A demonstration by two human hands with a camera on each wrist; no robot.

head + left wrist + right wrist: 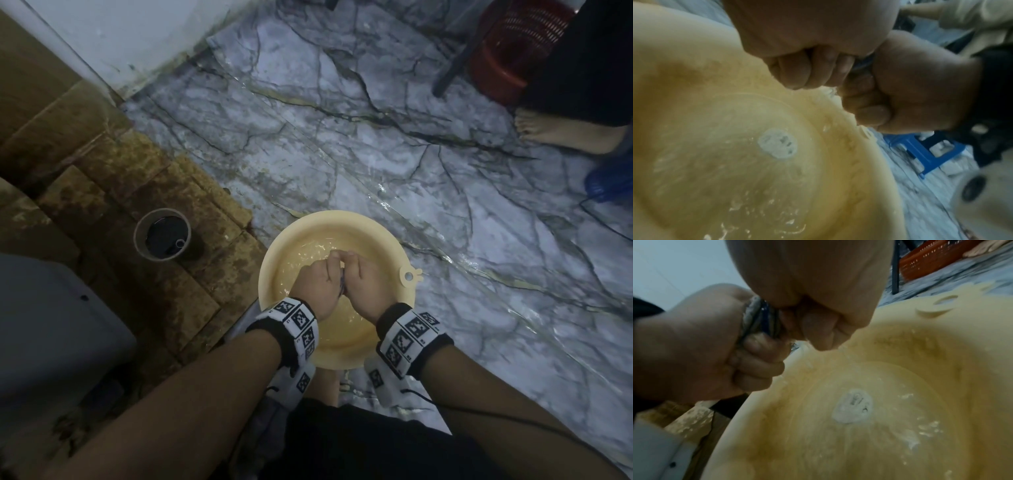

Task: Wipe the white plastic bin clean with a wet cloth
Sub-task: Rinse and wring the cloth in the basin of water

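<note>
A cream round basin [274, 260] with shallow water sits on the grey marble-patterned floor [376, 144], a small hanging tab [409, 275] on its rim just right of the grip. Left of the grip, soaked brown cardboard [137, 192] covers the floor, and a clear cup [161, 234] of dark liquid stands on it. Far ahead and to the right are a red slotted basket [513, 44], a dark pole [455, 65] leaning across it, and someone's bare foot [561, 133]. A blue plastic stool [920, 152] stands off to the right.

Smooth plastic basin [346, 219], wet; glossy marble-look floor [376, 144], seemingly film-covered.
</note>
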